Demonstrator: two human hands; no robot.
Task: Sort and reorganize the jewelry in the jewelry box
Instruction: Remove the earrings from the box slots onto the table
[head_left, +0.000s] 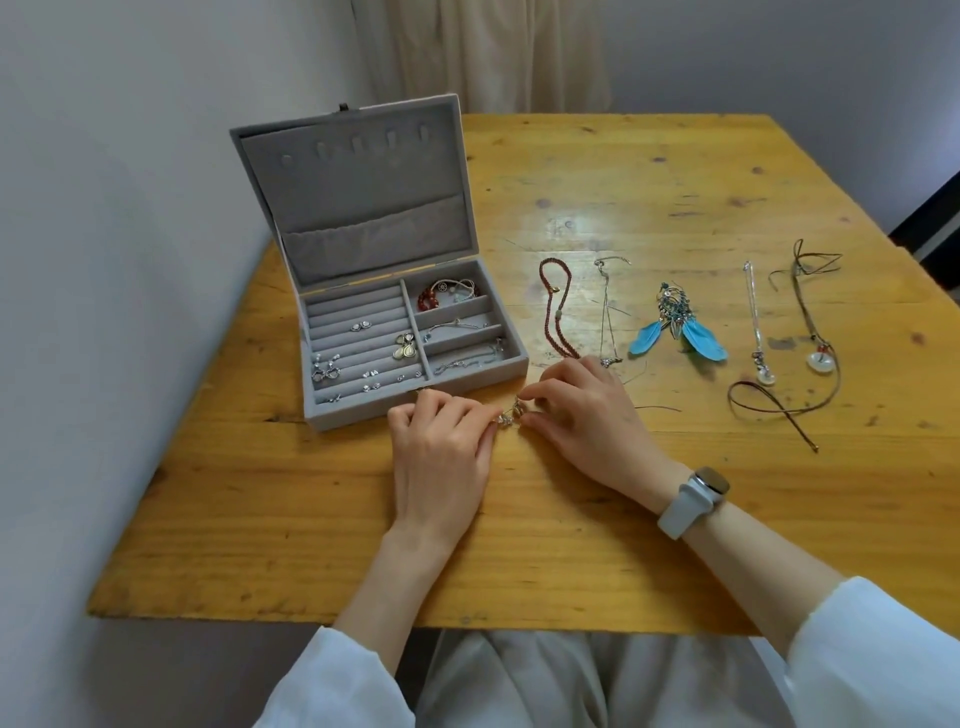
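Evidently to work it free or straighten it before filing, both the left hand (441, 447) and right hand (582, 415) pinch what looks like a small silver piece (509, 415) low over the surface (519, 545), just near of the open jewelry box (374, 405).

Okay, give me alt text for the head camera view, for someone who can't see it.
Both hands, left hand and right hand, pinch a small silver piece of jewelry on a wooden table, just in front of an open grey jewelry box. Necklaces and blue feather earrings lie in a row to the right.
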